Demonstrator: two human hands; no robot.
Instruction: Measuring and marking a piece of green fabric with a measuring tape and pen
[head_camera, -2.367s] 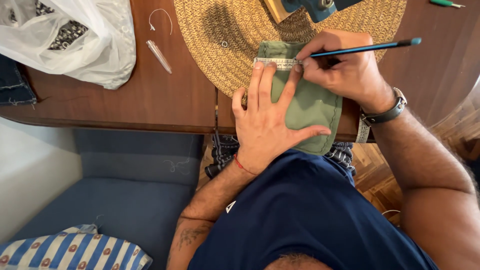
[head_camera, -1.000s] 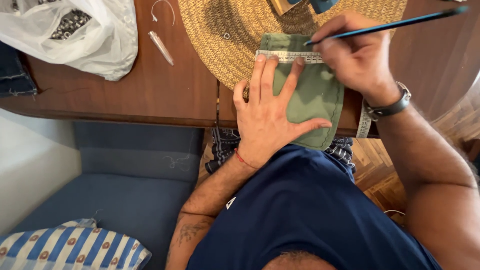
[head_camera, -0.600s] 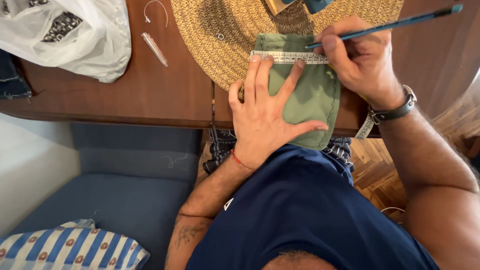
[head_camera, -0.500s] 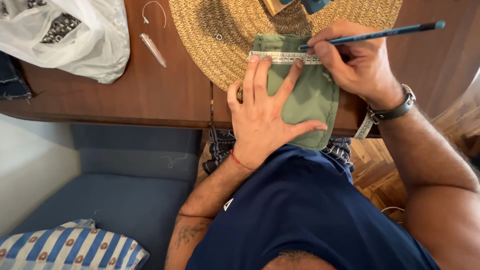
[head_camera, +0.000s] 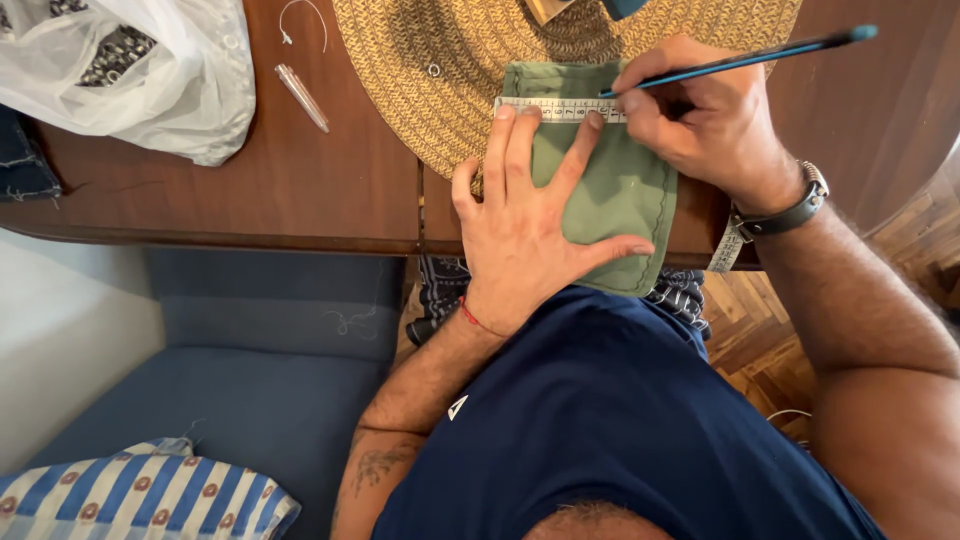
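1. The left hand (head_camera: 530, 225) lies flat and open on the green fabric piece (head_camera: 610, 190), fingers spread; this pins the cloth so it cannot slide on the woven straw mat (head_camera: 450, 60) beneath it.
2. 2 of its fingertips (head_camera: 503, 113) press on the measuring tape (head_camera: 560, 108), which runs straight across the upper part of the fabric; held this way, the tape stays taut and level for reading.
3. The right hand (head_camera: 710, 125) is closed around a blue pencil (head_camera: 740, 62), its tip at the tape's right end, just where tape meets cloth (a position suited to marking a measured point).
4. The fabric rests half on the mat and half on the wooden table (head_camera: 300, 190), its lower edge hanging over the table's near rim, close to the person's body.
5. Off to the left, well apart from the hands, sit a white plastic bag (head_camera: 150, 80) and a small metal tool (head_camera: 302, 97), out of the work area.
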